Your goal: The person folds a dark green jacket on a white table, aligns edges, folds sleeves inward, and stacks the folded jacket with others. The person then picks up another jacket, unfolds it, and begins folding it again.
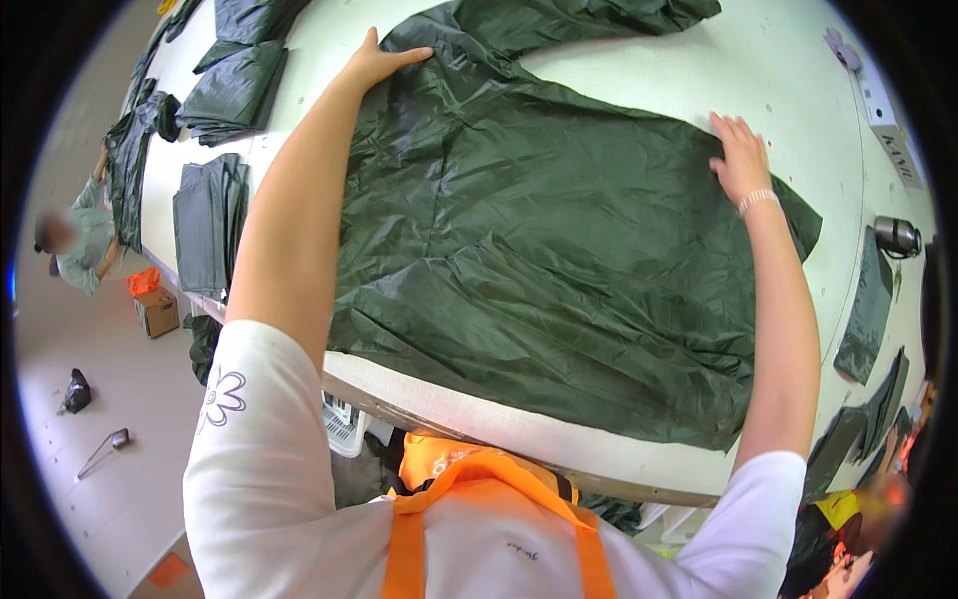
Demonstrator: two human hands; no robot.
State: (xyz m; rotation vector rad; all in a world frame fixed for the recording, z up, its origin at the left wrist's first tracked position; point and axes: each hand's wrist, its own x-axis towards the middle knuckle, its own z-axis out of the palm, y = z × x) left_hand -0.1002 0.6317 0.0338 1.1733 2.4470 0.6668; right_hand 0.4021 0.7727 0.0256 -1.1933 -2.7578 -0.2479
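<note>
Spread across the white table in front of me is a dark green raincoat of thin, shiny cloth, creased along its near part. A sleeve-like piece of it reaches to the far right. My left hand rests at its far left edge, thumb and a finger wide apart. On the right edge lies my right hand, its fingers stretched out and slightly bent over the cloth. A light bracelet circles the right wrist. Neither hand visibly grips the fabric.
Folded dark green garments are stacked at the left. More folded pieces and a metal flask stand on the right. A white box sits at the far right. People work at the left and lower right. A cardboard box is on the floor.
</note>
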